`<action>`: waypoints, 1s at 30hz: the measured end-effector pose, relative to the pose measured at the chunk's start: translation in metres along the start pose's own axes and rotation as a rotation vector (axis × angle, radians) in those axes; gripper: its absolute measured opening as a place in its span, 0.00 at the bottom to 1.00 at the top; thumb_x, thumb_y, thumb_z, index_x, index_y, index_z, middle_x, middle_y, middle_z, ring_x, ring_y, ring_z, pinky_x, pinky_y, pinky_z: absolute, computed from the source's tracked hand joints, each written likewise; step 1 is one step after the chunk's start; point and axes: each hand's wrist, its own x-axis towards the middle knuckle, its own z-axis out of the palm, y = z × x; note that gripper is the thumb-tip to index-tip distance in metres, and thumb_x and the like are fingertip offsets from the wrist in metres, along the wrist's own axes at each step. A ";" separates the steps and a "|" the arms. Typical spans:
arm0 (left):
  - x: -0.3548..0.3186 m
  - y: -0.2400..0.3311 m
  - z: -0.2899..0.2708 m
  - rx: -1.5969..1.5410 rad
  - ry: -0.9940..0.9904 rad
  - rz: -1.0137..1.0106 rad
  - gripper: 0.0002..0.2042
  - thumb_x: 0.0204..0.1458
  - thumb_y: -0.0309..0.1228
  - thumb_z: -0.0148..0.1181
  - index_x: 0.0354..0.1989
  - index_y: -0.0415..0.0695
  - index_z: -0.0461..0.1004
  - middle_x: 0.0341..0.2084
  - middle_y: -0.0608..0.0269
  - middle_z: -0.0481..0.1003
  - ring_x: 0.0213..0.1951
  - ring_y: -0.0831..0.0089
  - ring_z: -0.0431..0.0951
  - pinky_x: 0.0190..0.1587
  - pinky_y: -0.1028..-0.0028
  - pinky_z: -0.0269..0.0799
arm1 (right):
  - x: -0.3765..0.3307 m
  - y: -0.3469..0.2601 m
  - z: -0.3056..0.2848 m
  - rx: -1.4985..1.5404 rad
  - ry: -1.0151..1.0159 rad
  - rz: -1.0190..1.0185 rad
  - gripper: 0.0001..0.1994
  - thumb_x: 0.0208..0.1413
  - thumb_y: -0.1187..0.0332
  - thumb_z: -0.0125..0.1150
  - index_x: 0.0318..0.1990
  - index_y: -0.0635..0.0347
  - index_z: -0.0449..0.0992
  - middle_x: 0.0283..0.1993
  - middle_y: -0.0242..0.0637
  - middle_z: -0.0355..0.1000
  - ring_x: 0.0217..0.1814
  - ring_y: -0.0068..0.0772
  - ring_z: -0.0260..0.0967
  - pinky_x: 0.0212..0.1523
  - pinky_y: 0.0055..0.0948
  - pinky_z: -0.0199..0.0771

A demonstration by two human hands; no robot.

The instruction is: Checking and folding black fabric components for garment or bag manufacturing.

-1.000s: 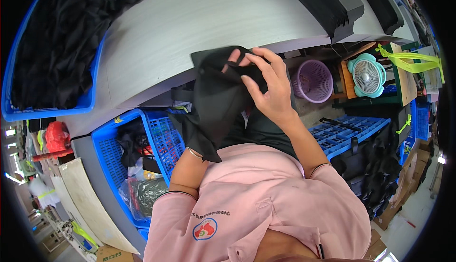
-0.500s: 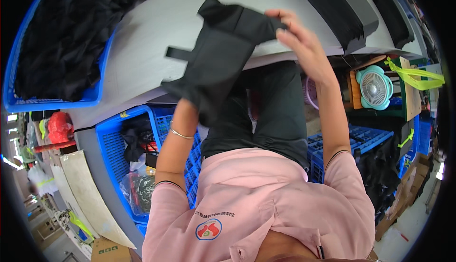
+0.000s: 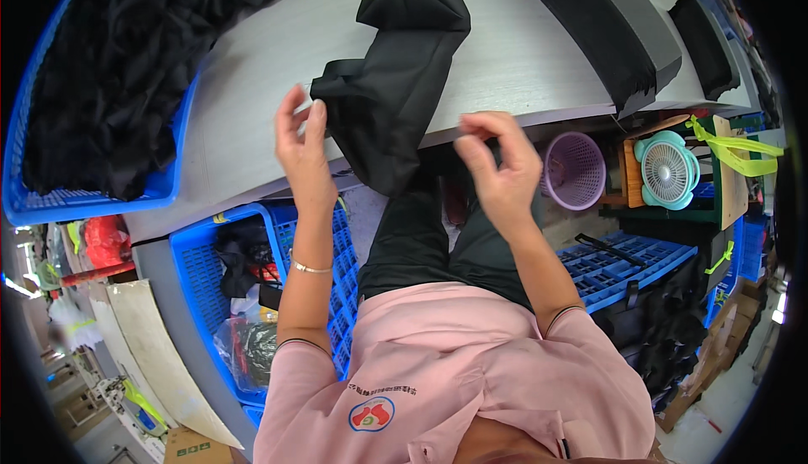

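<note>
A black fabric piece [image 3: 400, 68] lies on the light table, its top end folded over and its lower end hanging past the front edge. A narrow strap-like flap sticks out on its left side. My left hand [image 3: 301, 140] is at the fabric's left edge with thumb and fingers apart; whether a fingertip touches the cloth I cannot tell. To the right of the fabric, just in front of the table edge, my right hand [image 3: 502, 161] hovers with fingers bent and thumb apart. Nothing shows in its grasp.
A blue crate [image 3: 172, 179] heaped with black fabric stands on the table's left. Stacks of black pieces [image 3: 602, 34] lie at the right. Below are a blue basket [image 3: 198, 270] with bags, a purple bin [image 3: 575, 173], a turquoise fan [image 3: 667, 169] and a blue crate lid [image 3: 627, 266].
The black fabric has come down from my raised hands onto the table. My right hand has let go of its corner and drawn back toward me; my left hand has come out from under it.
</note>
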 end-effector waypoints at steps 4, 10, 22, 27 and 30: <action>0.002 -0.009 0.011 -0.240 -0.466 -0.374 0.14 0.61 0.30 0.59 0.53 0.40 0.75 0.40 0.69 0.77 0.41 0.83 0.74 0.46 0.79 0.70 | 0.012 0.007 0.034 -0.112 -0.128 0.006 0.16 0.48 0.68 0.73 0.42 0.66 0.76 0.36 0.41 0.72 0.34 0.37 0.72 0.35 0.29 0.72; -0.005 -0.005 0.017 -0.186 -0.927 -0.451 0.11 0.57 0.26 0.62 0.48 0.39 0.77 0.35 0.70 0.76 0.38 0.85 0.73 0.44 0.82 0.69 | 0.015 0.064 0.022 -0.251 -0.084 0.147 0.09 0.45 0.73 0.68 0.36 0.62 0.77 0.32 0.41 0.71 0.33 0.47 0.72 0.33 0.38 0.71; -0.033 0.001 0.042 0.169 -1.023 -0.152 0.10 0.51 0.24 0.70 0.37 0.41 0.74 0.27 0.74 0.70 0.31 0.87 0.68 0.35 0.84 0.65 | 0.017 0.071 0.028 -0.617 -0.090 -0.020 0.08 0.47 0.72 0.61 0.25 0.63 0.67 0.26 0.48 0.71 0.34 0.54 0.73 0.32 0.45 0.70; -0.013 0.010 0.038 -0.046 -1.120 -0.480 0.12 0.48 0.23 0.71 0.34 0.44 0.71 0.28 0.77 0.67 0.32 0.88 0.67 0.36 0.85 0.65 | 0.029 0.065 0.011 -0.156 -0.219 0.253 0.08 0.49 0.74 0.62 0.36 0.63 0.72 0.26 0.47 0.72 0.31 0.45 0.75 0.33 0.36 0.72; -0.004 0.011 0.036 -0.088 -1.114 -0.523 0.12 0.48 0.24 0.72 0.32 0.47 0.71 0.27 0.78 0.67 0.29 0.89 0.66 0.34 0.85 0.66 | 0.040 0.065 -0.013 0.188 -0.357 0.454 0.13 0.50 0.79 0.65 0.43 0.60 0.71 0.31 0.32 0.72 0.33 0.22 0.71 0.36 0.23 0.71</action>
